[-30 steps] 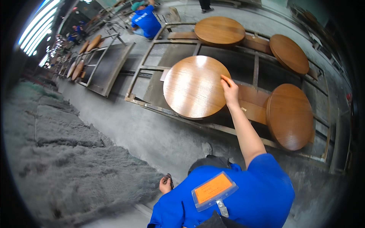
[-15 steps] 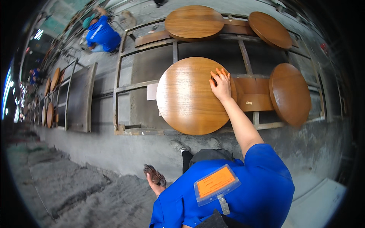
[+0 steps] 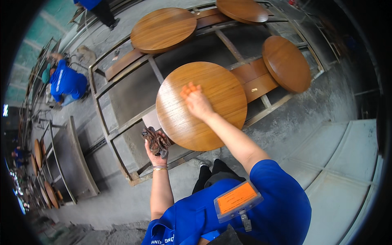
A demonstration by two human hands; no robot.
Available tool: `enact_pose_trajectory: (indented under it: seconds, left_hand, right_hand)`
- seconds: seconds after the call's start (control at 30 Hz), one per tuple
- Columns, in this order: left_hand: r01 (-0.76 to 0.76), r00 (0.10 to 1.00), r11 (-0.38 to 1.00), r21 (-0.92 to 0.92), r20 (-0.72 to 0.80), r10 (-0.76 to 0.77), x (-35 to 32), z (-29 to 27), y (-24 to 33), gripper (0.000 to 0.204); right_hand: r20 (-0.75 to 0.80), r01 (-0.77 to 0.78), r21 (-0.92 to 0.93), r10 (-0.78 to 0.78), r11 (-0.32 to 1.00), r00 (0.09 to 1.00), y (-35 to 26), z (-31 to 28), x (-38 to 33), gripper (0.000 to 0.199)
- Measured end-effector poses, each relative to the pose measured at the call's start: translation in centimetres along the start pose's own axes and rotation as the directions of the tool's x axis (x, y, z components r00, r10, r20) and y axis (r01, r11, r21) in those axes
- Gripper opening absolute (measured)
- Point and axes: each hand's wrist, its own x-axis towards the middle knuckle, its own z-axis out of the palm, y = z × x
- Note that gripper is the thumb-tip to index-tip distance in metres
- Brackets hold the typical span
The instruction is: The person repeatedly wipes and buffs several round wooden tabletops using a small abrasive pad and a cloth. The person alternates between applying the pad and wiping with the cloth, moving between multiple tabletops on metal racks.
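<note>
Wears an orange badge card (image 3: pixel 238 200) in a clear holder on a blue shirt (image 3: pixel 277 196), with print too small to read and white lettering near the picture's lower edge. Holds a crumpled dark rag (image 3: pixel 156 143) in the partly closed left hand (image 3: pixel 153 157), just beside a round wooden tabletop (image 3: pixel 220 90). Lays the right hand (image 3: pixel 197 102), mostly open, apparently empty, fingers blurred and slightly bent, over the tabletop's glossy, straight-grained surface; cannot tell how firmly. Stands before a metal frame (image 3: pixel 102 116) bearing that tabletop and three more tabletops (image 3: pixel 163 30) above grey concrete floor (image 3: pixel 114 196). Shares the room with a crouching co-worker (image 3: pixel 69 83), white lettering across the back, near a green wall (image 3: pixel 45 24).
</note>
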Motion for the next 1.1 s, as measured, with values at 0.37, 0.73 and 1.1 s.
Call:
enact_pose_trajectory:
  seconds: [0.37,0.73,1.1]
  left_hand:
    - [-0.038,0.982,0.999,0.028,-0.186,0.043,-0.9,0.3,-2.4,0.053]
    - [-0.052,0.984,0.997,0.064,-0.164,0.062,-2.8,-0.1,-3.7,0.057]
    - [-0.052,0.974,0.984,0.172,-0.210,0.088,-4.3,0.6,-4.4,0.062]
  right_hand:
    - [-0.140,-0.439,0.093,0.448,0.894,0.883,3.8,-2.3,2.4,0.026]
    - [-0.377,-0.504,-0.170,0.417,0.847,0.827,9.8,-5.4,6.1,0.044]
    - [0.026,-0.013,0.076,0.011,0.997,1.000,-0.8,1.8,9.4,0.043]
